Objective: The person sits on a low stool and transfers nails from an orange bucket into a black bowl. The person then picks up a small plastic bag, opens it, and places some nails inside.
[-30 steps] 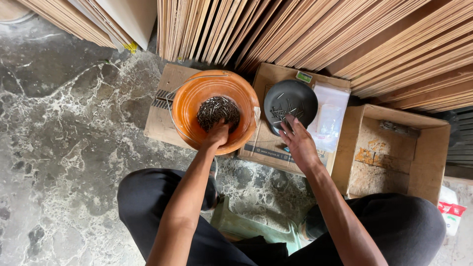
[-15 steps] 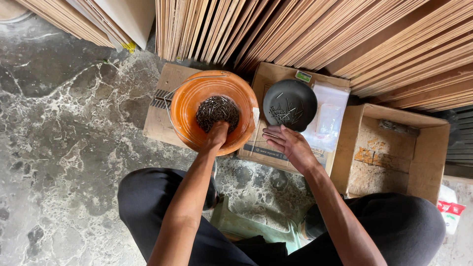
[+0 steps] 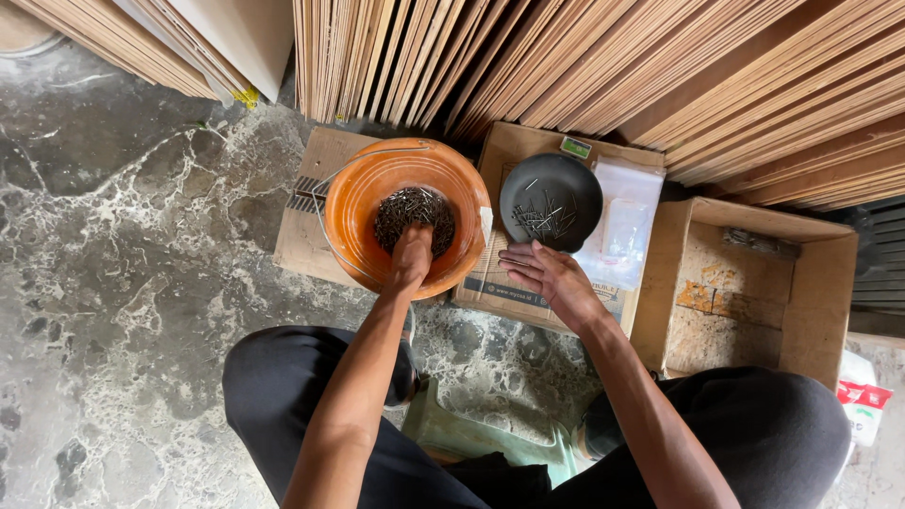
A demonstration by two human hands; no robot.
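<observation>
The left hand (image 3: 412,253) is bunched closed in a heap of thin metal nails (image 3: 415,215) inside the round, glossy orange plastic bucket (image 3: 363,203). At its three o'clock, the right hand (image 3: 547,275) lies flat and empty, fingers spread, on a cardboard box (image 3: 500,283), just below a shallow black dish (image 3: 551,200) holding a few loose nails.

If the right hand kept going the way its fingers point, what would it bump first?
Probably the black pan holding a few nails; the right hand points up-left toward its near rim, though its height above the cardboard is unclear.

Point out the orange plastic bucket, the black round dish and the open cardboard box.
Orange plastic bucket (image 3: 363,203): head view, bare inner wall, left side.
Black round dish (image 3: 566,184): head view, bare inner surface.
Open cardboard box (image 3: 731,311): head view, bare floor inside.
</observation>
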